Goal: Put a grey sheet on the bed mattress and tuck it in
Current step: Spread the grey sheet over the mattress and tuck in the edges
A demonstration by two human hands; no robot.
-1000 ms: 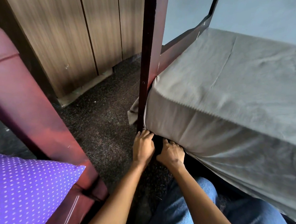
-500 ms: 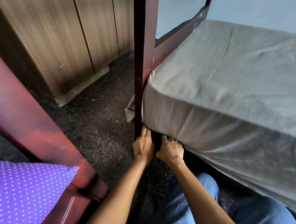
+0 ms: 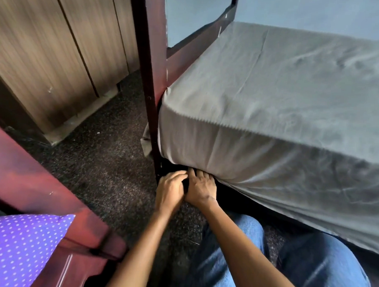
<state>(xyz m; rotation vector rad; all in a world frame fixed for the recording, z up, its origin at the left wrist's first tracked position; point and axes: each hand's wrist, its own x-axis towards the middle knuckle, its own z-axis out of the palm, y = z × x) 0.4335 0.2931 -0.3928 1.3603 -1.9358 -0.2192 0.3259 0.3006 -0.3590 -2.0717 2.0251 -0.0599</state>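
Fingers [image 3: 199, 175] of the right hand [image 3: 201, 189] reach under the lower edge of the grey sheet [image 3: 285, 100] at the near corner of the mattress [image 3: 206, 144], in the centre of the frame; their tips are hidden in the dark gap, so I cannot tell if they grip the cloth. Just beside it, touching it, the left hand [image 3: 170, 191] has its fingers curled inward, and what they hold is also hidden.

Above the hands the sheet covers the top and the side of the mattress. Its long axis runs from the corner toward the lower right of the frame, where the hem hangs loose. A small piece of sheet sticks out left of the dark bed post [image 3: 150, 75].

At lower left a purple dotted pillow [image 3: 18, 248] lies against a reddish wooden frame [image 3: 28, 178]. Dark carpet [image 3: 100, 160] covers the floor, and wooden cupboard doors [image 3: 58, 37] fill the upper left.
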